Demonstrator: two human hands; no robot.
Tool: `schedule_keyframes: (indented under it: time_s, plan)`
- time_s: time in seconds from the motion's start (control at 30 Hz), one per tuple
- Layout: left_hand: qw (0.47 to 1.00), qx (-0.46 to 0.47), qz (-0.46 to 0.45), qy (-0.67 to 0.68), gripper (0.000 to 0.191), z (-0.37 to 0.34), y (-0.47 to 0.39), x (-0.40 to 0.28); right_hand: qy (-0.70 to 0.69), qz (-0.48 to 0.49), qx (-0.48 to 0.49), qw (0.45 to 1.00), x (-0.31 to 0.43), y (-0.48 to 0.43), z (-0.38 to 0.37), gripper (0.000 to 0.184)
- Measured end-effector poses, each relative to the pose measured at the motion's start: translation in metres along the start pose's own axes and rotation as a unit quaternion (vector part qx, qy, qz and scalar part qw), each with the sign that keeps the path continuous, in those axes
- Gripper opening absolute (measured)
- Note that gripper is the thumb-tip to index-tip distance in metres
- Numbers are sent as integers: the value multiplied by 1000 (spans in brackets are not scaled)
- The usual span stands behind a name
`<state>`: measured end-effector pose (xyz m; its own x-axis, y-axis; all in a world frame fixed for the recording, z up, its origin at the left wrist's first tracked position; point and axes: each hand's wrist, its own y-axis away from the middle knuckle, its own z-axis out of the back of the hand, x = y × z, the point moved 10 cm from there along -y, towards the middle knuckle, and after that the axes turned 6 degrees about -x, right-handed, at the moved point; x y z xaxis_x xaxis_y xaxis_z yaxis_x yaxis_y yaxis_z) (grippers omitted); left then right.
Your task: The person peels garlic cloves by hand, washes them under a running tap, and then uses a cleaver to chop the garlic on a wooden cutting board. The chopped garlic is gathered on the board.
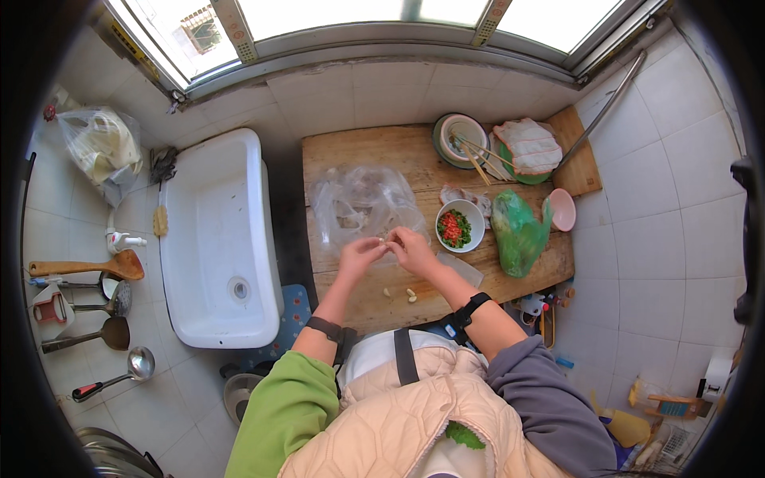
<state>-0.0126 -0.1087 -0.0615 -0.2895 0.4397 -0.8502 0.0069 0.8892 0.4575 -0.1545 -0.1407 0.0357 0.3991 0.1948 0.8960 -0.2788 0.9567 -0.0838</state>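
Observation:
My left hand (361,257) and my right hand (410,248) meet above the front of a wooden table, fingertips together on a small pale piece, seemingly a garlic clove (382,241). Behind them lies a crumpled clear plastic bag (367,197) with some bits inside. Peeled garlic cloves (412,296) rest on the wood nearer my body. To the right of my hands stands a white bowl (476,222) holding chopped red and green pieces. A green plastic bag (519,239) with something inside sits farther right.
The wooden table (352,308) stands beside a white sink (218,197). At its back right are stacked bowls (464,122) with chopsticks, a folded cloth (527,146) and a cutting board (574,149). A pink bowl (563,210) leans near the right wall. Utensils, including a ladle (141,362), hang at left.

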Motion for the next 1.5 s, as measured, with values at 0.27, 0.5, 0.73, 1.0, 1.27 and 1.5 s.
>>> schedule_keyframes:
  time_s: [0.27,0.5,0.73,1.0,1.27,1.5]
  plan:
    - [999,-34,-35,13,25,5,2,0,-114,-176,-31,977,-48,5,-8,12]
    - [996,-54,-44,-51,31,4,1,0,-9,-70,-36,997,-7,-3,-4,13]
    - [997,-38,-7,-72,34,1,2,4,70,-15,-22,997,5,-6,-3,18]
    - [1000,-5,-10,-2,29,-7,6,-4,-41,-153,-54,986,-26,-1,-2,14]
    - [998,-15,7,53,32,0,13,-9,111,-195,-106,969,-71,9,11,10]
    - [999,7,-48,10,34,-1,9,-7,-52,-68,-71,994,-30,1,-5,14]
